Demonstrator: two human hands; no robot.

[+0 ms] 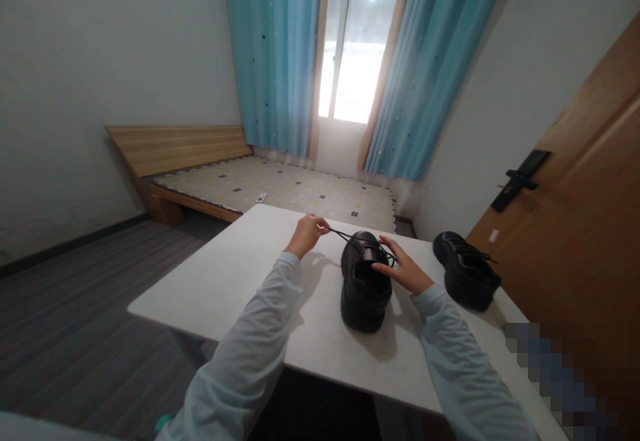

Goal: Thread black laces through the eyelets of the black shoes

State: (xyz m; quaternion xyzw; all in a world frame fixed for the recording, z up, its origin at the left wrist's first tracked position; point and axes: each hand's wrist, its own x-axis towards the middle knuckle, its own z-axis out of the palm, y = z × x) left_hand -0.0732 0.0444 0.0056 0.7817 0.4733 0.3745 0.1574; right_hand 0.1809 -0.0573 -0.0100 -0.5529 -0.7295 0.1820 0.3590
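A black lace-up shoe (367, 294) stands on the white table, its opening towards me and its toe pointing away. My left hand (309, 234), to the left of the toe, pinches a black shoelace (339, 233) and stretches it out sideways from the shoe. On the right side of the same shoe is my right hand (404, 269). Its thumb reaches over the shoe's opening by the tongue, and its index finger lies apart from it near the laces. A loop of lace shows beside those fingers. The second black shoe (467, 271) sits further right.
The white table (215, 274) stands before a low bed (310, 191) with a patterned mattress, on which lies a small white device (261, 197). Blue curtains (280, 54) flank a bright window. At right is a wooden door (575, 227) with a black handle (520, 181).
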